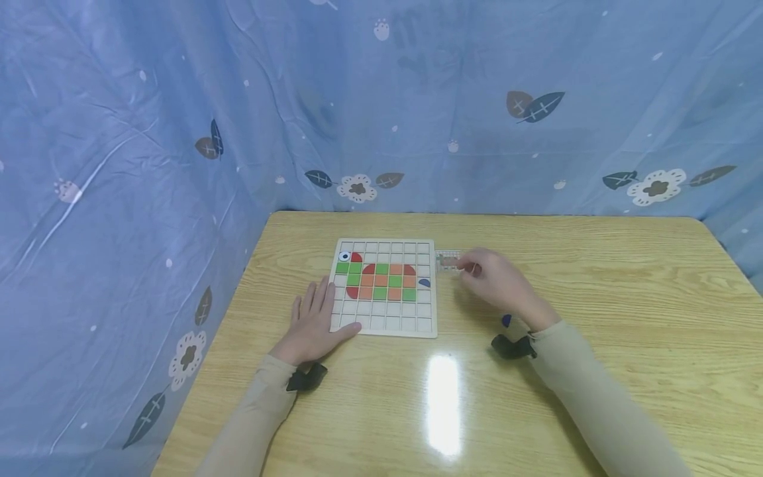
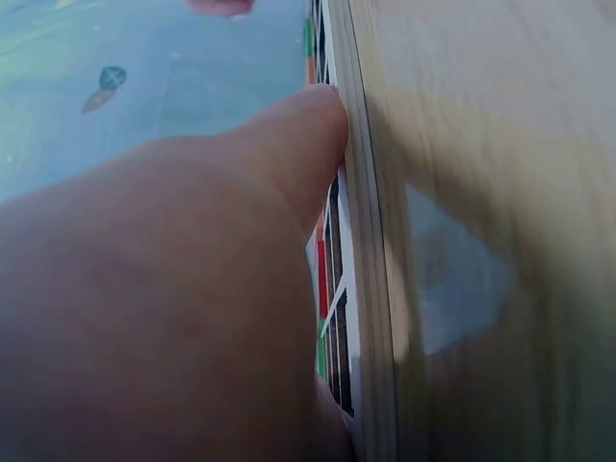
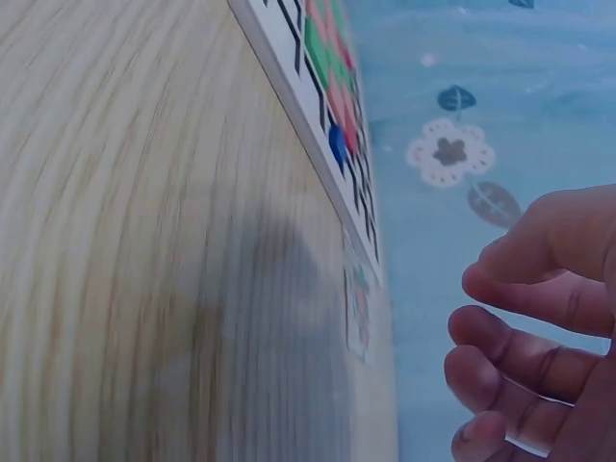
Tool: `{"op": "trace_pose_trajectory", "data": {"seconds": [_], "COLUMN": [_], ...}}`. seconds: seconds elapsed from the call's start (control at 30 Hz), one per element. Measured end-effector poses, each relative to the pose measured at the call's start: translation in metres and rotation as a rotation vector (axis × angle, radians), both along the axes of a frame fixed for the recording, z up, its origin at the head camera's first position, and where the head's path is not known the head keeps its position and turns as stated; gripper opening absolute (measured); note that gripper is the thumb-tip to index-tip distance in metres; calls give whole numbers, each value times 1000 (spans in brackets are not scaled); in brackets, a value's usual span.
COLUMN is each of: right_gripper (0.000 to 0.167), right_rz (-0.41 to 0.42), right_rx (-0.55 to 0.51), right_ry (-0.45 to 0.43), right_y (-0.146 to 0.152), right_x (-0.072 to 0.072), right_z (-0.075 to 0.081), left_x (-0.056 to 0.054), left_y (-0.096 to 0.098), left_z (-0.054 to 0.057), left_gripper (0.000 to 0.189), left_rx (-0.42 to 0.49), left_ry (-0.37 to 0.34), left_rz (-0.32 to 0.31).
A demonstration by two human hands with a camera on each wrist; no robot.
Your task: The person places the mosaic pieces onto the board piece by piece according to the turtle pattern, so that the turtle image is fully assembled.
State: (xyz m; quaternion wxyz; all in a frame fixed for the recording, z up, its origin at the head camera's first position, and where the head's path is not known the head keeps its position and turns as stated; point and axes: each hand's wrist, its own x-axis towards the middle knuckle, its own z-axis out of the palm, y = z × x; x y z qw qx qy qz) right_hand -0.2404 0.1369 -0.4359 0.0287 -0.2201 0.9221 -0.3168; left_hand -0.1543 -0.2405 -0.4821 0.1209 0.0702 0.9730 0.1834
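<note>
A white grid board (image 1: 387, 323) lies on the table, with red, green and orange tiles (image 1: 381, 281) and a round eye tile (image 1: 344, 256) set in its squares. On the board's right side is a blue half-round piece (image 1: 424, 283). My left hand (image 1: 312, 328) rests at the board's lower left corner, fingers straight, thumb (image 2: 298, 135) along the near edge. Above the table by a small pattern card (image 1: 447, 260), my right hand (image 1: 495, 281) hovers with loosely bent fingers (image 3: 520, 356). Nothing shows between them. The card (image 3: 358, 303) lies flat beside the board.
A dark blue half-round piece (image 1: 507, 320) lies on the wooden table (image 1: 626, 311) near my right wrist. Blue patterned cloth (image 1: 417, 99) hangs along the back and left of the table. A bright light reflection (image 1: 444, 404) shows on the tabletop.
</note>
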Motion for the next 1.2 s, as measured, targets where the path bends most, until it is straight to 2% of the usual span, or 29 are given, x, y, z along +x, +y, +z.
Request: {"op": "trace_pose_trajectory", "data": {"seconds": [0.3,0.63,0.73,0.87,1.07,1.2], "right_gripper": [25,23,24,27,36,39], "right_rz": [-1,-12,2,63,189,240], "right_rx": [47,122,140,163,177,158], "right_ry": [8,32,7,5,135,181], "right_y": [30,47,50,52,56,56], "right_x": [8,15,18,20,18,18], "right_z": [3,-1,-2,-4,-12,-15], "left_x": [0,-1,-1,-2,-3,-1], "left_y": [0,-1,-1,-1,-3,-1], "left_z": [0,-4,-4,-7,-11,-5], "left_gripper": [112,112,112,113,113,112], "left_rx": [11,9,21,32,26,26], "left_ry": [-1,16,21,20,20,10], "left_rz": [0,2,2,6,8,11]}}
